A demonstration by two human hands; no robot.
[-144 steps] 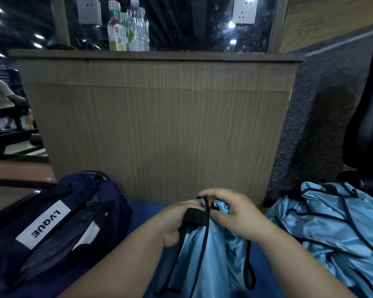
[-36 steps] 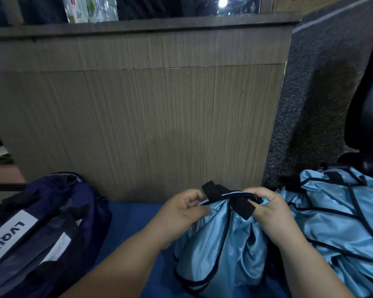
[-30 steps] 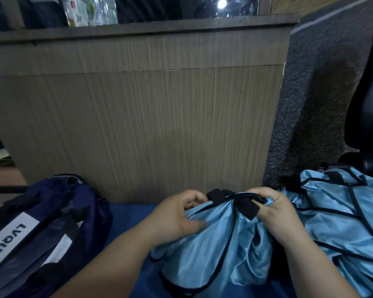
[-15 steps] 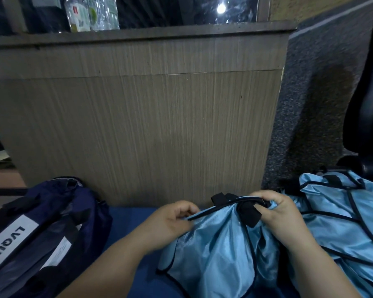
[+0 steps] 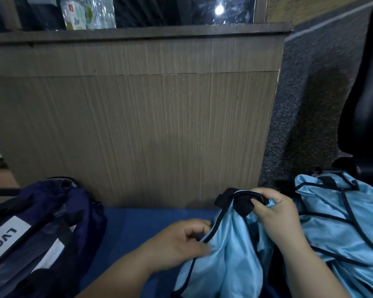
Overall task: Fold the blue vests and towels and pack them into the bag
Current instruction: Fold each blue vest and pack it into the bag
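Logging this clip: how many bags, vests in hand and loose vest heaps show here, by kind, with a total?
navy bag: 1
held vest, gripped by the left hand and the right hand: 1
vest heap at the right: 1 (the pieces in it cannot be counted)
Total: 3

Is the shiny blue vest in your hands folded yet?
Not folded: the vest hangs bunched and wrinkled between the left hand and right hand.

Dim scene, one glaring light spot (image 5: 219,10) reflected top centre, edges bowed, corners dark.
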